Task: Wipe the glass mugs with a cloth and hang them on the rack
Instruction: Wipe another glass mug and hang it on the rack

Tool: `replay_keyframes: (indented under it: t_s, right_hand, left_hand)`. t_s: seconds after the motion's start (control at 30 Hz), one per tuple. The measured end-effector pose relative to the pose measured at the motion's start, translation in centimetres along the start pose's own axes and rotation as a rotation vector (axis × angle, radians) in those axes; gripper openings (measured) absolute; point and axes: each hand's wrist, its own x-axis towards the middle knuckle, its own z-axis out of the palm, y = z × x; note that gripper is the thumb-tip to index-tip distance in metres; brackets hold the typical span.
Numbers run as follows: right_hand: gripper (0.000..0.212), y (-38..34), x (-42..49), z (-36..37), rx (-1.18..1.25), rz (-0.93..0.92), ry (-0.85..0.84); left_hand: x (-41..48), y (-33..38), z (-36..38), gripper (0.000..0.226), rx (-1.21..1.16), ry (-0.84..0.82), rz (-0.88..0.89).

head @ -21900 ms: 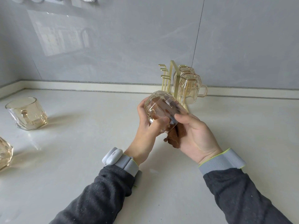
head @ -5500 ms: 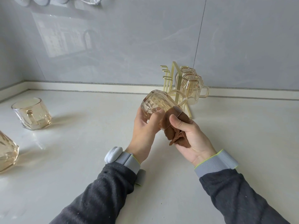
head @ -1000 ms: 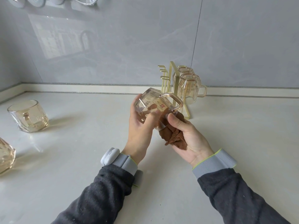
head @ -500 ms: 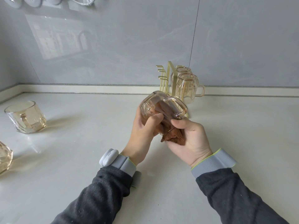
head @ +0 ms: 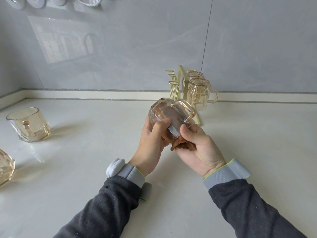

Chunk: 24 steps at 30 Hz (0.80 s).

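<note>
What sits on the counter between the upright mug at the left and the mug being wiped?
Nothing. In the head view, the stretch of counter between the upright mug and the held mug is bare, showing only the upright mug's shadow.

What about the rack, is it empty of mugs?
No, a front mug and a back mug hang upside down on the right side of the rack.

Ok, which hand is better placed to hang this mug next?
Left, probably: the left hand grips the mug, the right hand holds the cloth, and the rack has free hooks on its left.
</note>
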Motion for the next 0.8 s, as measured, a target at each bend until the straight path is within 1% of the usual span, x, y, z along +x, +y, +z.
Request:
replay_keyframes:
  t_s: [0.1, 0.17, 0.23, 0.27, 0.37, 0.4, 0.47, 0.53, 0.63, 0.7, 0.8]
  right_hand:
    - [0.078, 0.0, 0.2, -0.4, -0.091, 0.023, 0.101]
    - [0.071, 0.3, 0.4, -0.8, -0.126, 0.054, 0.205]
    - [0.072, 0.4, 0.5, -1.0, -0.165, 0.083, 0.312]
    - [0.068, 0.5, 0.5, -1.0, -0.175, 0.087, 0.346]
    - [0.041, 0.3, 0.4, -0.7, -0.135, 0.068, 0.369]
    - [0.037, 0.2, 0.4, -0.7, -0.129, 0.076, 0.381]
    - [0.038, 0.0, 0.4, -0.6, -0.104, 0.091, 0.436]
    - [0.038, -0.2, 0.4, -0.7, -0.058, 0.064, 0.535]
    - [0.027, -0.6, 0.5, -0.9, -0.047, -0.011, 0.608]
    - [0.027, -0.6, 0.5, -1.0, -0.07, -0.021, 0.639]
    - [0.037, -0.8, 0.6, -1.1, -0.081, 0.004, 0.691]
  left_hand:
    - [0.2, 0.0, -0.1, 0.069, 0.004, 0.086, 0.006]
    - [0.4, 0.0, -0.2, 0.076, 0.022, 0.156, 0.025]
    - [0.6, 0.0, -0.2, 0.084, 0.037, 0.227, 0.042]
    - [0.7, 0.0, -0.2, 0.086, 0.047, 0.259, 0.047]
    - [0.7, 0.0, -0.1, 0.088, 0.053, 0.326, 0.06]
    - [0.7, 0.0, -0.1, 0.088, 0.047, 0.346, 0.065]
    - [0.6, 0.0, -0.2, 0.082, 0.029, 0.393, 0.084]
    - [0.8, -0.1, -0.5, 0.077, 0.029, 0.439, 0.101]
    - [0.9, -0.1, -0.8, 0.078, 0.018, 0.488, 0.095]
    - [1.0, -0.2, -1.0, 0.084, 0.016, 0.499, 0.079]
    - [1.0, -0.4, -1.0, 0.1, 0.041, 0.49, 0.066]
